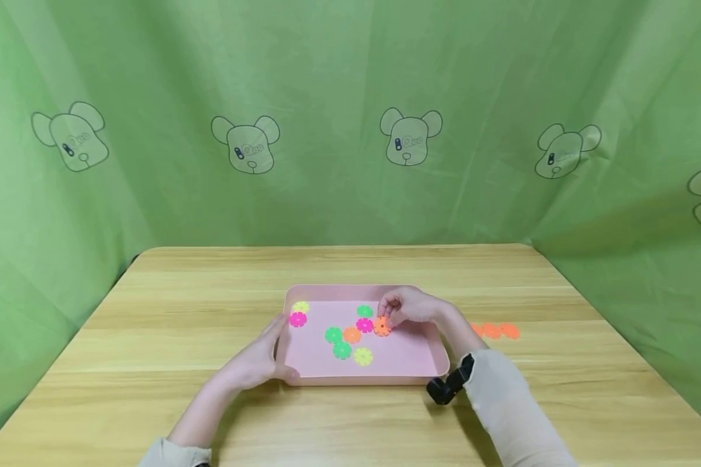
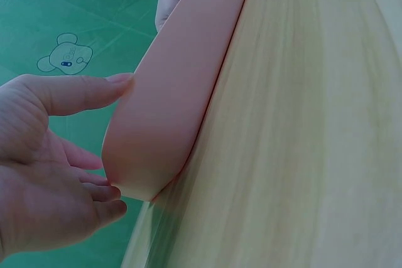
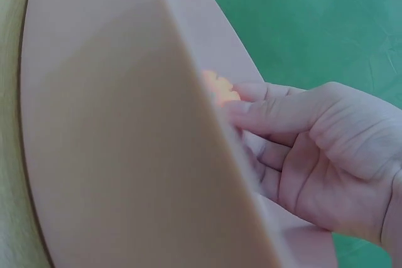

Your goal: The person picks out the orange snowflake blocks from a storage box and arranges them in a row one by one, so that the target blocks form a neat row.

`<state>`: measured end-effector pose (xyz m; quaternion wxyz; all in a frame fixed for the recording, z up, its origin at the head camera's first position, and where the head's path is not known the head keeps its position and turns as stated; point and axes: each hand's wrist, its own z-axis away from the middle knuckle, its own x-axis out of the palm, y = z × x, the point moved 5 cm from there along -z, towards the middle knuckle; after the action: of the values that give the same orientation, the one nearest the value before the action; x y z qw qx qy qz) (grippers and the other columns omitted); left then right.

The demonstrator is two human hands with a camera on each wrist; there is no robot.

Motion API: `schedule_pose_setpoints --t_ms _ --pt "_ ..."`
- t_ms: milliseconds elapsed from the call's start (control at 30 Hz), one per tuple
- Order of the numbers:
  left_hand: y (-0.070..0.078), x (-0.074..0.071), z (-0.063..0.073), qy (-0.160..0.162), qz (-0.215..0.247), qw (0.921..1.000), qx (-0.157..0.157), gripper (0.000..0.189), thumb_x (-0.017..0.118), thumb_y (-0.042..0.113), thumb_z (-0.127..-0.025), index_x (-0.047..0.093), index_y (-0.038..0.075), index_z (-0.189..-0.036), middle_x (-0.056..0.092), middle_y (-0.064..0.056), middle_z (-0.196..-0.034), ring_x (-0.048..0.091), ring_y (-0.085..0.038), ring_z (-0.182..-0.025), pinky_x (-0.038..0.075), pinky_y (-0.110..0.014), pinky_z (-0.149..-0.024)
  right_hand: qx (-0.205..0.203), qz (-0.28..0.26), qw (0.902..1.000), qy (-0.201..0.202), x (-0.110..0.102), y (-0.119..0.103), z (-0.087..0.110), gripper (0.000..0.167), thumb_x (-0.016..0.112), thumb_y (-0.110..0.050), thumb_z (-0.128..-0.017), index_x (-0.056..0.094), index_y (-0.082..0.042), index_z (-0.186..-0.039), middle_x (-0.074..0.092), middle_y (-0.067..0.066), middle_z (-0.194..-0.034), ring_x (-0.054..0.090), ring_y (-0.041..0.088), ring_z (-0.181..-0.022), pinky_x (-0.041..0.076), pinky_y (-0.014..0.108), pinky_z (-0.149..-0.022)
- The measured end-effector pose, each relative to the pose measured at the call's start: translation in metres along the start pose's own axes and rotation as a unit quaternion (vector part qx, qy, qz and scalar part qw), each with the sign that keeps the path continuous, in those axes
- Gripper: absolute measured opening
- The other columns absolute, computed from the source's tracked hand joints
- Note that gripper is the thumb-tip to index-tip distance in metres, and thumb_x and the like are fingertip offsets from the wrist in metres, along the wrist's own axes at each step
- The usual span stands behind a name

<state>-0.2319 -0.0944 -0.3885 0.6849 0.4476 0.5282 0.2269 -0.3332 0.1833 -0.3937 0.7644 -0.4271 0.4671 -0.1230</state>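
A pink tray [image 1: 409, 363] lies on the table with several small notched plastic discs inside. My left hand [image 1: 256, 362] holds the tray's near left corner, its thumb [image 2: 119, 78] at the rim and its fingers against the outer wall. Over the tray's right part, my right hand [image 1: 415, 305] pinches an orange notched disc [image 1: 382, 326] between thumb and fingertips. In the right wrist view the tray's wall hides part of this disc [image 3: 221, 89]. Close to it are a magenta disc [image 1: 365, 325] and a green disc [image 1: 365, 311].
Another orange disc [image 1: 352, 335], two green discs [image 1: 342, 350] and a yellow disc [image 1: 363, 356] lie mid-tray. Yellow [image 1: 300, 307] and magenta [image 1: 298, 319] discs sit at its far left. Orange discs [image 1: 491, 331] lie on the wooden table [image 1: 210, 279] right of the tray. A green curtain [image 1: 327, 207] hangs behind.
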Motion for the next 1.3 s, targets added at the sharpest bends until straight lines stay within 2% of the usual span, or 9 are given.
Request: schedule_pose_setpoints --t_ms 167,400,700,967,1100,1300 --pt "0.0 0.0 0.0 0.001 0.006 1.0 -0.001 0.104 0.08 0.007 -0.063 0.017 -0.004 -0.145 0.011 -0.021 -0.152 0.007 -0.034 -0.139 0.008 -0.052 -0.11 -0.017 -0.033 0.9993 -0.002 -0.005 0.001 0.003 0.018 0.065 0.005 -0.075 0.062 0.002 -0.093 0.062 0.007 -0.082 0.057 0.018 -0.077 0.049 0.031 -0.074" --pt "0.0 0.0 0.0 0.0 0.008 1.0 -0.002 0.104 0.08 0.007 -0.063 0.017 -0.004 -0.146 0.011 -0.021 -0.152 0.007 -0.035 -0.139 0.008 -0.052 -0.11 -0.03 -0.084 0.9958 0.021 -0.016 0.0 0.012 0.021 0.066 0.003 -0.077 0.059 0.008 -0.096 0.062 0.015 -0.087 0.059 0.017 -0.077 0.052 0.03 -0.072" --pt "0.001 0.0 0.001 0.0 0.008 1.0 -0.005 0.105 0.08 0.008 -0.063 0.017 -0.004 -0.146 0.01 -0.021 -0.152 0.008 -0.035 -0.139 0.009 -0.053 -0.11 -0.03 -0.135 0.9895 0.042 -0.031 0.007 0.024 0.023 0.063 0.004 -0.079 0.056 0.01 -0.101 0.059 0.01 -0.086 0.059 0.018 -0.078 0.053 0.034 -0.074" --pt "0.0 0.0 0.001 0.002 0.004 1.0 -0.007 0.106 0.081 0.009 -0.062 0.018 -0.003 -0.146 0.01 -0.021 -0.152 0.009 -0.036 -0.138 0.009 -0.053 -0.109 -0.028 -0.129 0.9884 0.075 -0.047 0.013 0.041 0.026 0.065 -0.002 -0.081 0.055 0.009 -0.103 0.059 0.008 -0.087 0.059 0.014 -0.079 0.053 0.036 -0.076" --pt "-0.001 0.0 0.001 0.001 0.002 1.0 -0.006 0.106 0.081 0.009 -0.062 0.017 -0.002 -0.146 0.01 -0.021 -0.152 0.009 -0.036 -0.138 0.01 -0.053 -0.109 -0.032 -0.15 0.9848 0.08 -0.053 0.019 0.051 0.026 0.062 0.002 -0.082 0.052 0.012 -0.104 0.059 0.009 -0.088 0.059 0.014 -0.08 0.052 0.039 -0.079" --pt "0.0 0.001 0.001 -0.001 0.007 0.9999 -0.009 0.106 0.081 0.01 -0.063 0.016 -0.002 -0.146 0.009 -0.021 -0.152 0.009 -0.036 -0.139 0.009 -0.053 -0.109 -0.025 -0.167 0.9802 0.103 -0.063 0.031 0.068 0.025 0.059 0.002 -0.085 0.05 0.012 -0.106 0.057 0.008 -0.09 0.059 0.013 -0.081 0.053 0.033 -0.078"
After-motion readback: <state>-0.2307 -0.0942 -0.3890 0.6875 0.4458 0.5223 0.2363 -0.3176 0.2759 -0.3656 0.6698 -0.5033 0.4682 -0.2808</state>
